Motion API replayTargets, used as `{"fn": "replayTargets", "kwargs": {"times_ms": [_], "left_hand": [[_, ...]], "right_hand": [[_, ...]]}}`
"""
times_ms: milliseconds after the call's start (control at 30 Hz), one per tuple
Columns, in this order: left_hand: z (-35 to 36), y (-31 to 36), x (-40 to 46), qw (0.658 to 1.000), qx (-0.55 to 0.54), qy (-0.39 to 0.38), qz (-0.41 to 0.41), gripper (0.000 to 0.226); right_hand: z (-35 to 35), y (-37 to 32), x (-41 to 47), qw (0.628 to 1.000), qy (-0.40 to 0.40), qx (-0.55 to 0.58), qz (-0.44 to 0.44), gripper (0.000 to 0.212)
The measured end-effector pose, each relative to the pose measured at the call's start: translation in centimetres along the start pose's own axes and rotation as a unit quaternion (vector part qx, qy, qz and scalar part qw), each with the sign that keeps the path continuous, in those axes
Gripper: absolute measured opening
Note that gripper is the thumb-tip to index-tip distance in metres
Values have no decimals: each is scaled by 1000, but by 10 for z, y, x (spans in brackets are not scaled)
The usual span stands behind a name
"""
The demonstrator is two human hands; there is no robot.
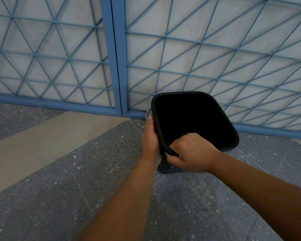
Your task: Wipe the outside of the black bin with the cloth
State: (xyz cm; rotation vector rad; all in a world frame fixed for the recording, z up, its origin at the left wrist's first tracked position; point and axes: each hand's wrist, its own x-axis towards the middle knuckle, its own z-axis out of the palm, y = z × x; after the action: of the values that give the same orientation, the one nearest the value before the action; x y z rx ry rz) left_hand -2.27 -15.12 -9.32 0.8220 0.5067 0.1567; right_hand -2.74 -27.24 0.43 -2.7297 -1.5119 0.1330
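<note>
The black bin (195, 119) stands on the floor, open top tilted toward me, dark inside. My right hand (189, 152) grips its near rim, fingers curled over the edge into the bin. My left hand (150, 141) lies flat against the bin's left outer wall. A small pale grey bit, which may be the cloth (148, 112), shows just above the fingertips; the rest of it is hidden between palm and bin.
A blue metal gate (116, 56) with a diagonal lattice stands right behind the bin. The floor is speckled dark grey tile (76, 188) with a beige strip (42, 136) on the left.
</note>
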Motion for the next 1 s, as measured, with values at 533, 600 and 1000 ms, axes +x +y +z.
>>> {"fn": "replayTargets", "kwargs": {"times_ms": [533,600,1000], "left_hand": [[-11,-17,-5,1000,7,0,2,49],[-8,-13,-8,1000,6,-16,14,51],[-12,-18,-14,998,50,22,8,35]], "right_hand": [[1,1,0,1000,-3,-9,5,38],[0,0,1,1000,-7,-7,6,38],[0,0,1,1000,-12,-13,0,38]]}}
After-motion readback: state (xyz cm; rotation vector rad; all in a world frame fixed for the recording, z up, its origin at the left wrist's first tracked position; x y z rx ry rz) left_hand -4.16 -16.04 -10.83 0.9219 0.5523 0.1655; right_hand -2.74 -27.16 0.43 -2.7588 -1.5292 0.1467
